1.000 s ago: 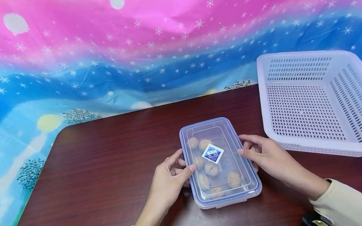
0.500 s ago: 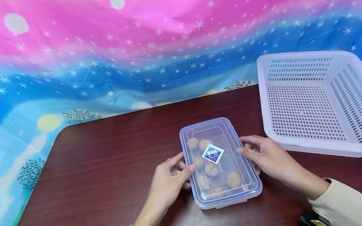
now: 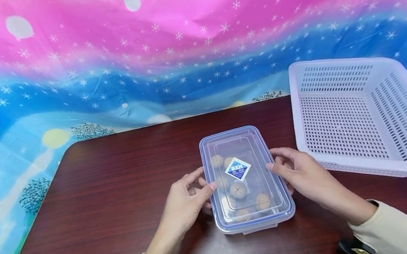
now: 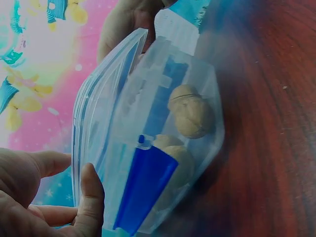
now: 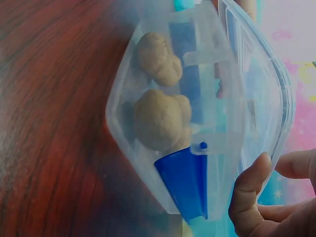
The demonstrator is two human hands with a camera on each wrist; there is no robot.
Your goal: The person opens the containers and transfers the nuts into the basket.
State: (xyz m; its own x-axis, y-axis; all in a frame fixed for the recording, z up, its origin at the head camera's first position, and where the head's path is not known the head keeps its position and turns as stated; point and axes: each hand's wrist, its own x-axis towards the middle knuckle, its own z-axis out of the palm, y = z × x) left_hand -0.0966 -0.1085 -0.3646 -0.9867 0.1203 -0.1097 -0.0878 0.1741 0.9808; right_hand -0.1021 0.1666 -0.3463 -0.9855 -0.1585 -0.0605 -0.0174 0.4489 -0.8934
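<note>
A clear plastic food container [image 4: 131,106] sits on the table and holds several round tan walnuts [image 5: 158,121]. Its lid [image 3: 243,145], blue-rimmed with a diamond BXH label, lies tilted over it, the far end raised. Both wrist views show a wedge of space between lid and box. My left hand [image 3: 184,200] pinches the lid's left edge between thumb and fingers. On the opposite edge, my right hand [image 3: 305,175] grips it the same way. Blue side clasps [image 4: 145,187] hang unfastened, flared out from the box wall.
A white perforated basket [image 3: 339,124] stands at the table's right side. Behind the dark red wooden table [image 3: 124,178] hangs a pink and blue patterned cloth [image 3: 181,29].
The lid's far end has risen and shifted slightly away from me, with both hands still at its edges. Before, it lay flat on the container.
</note>
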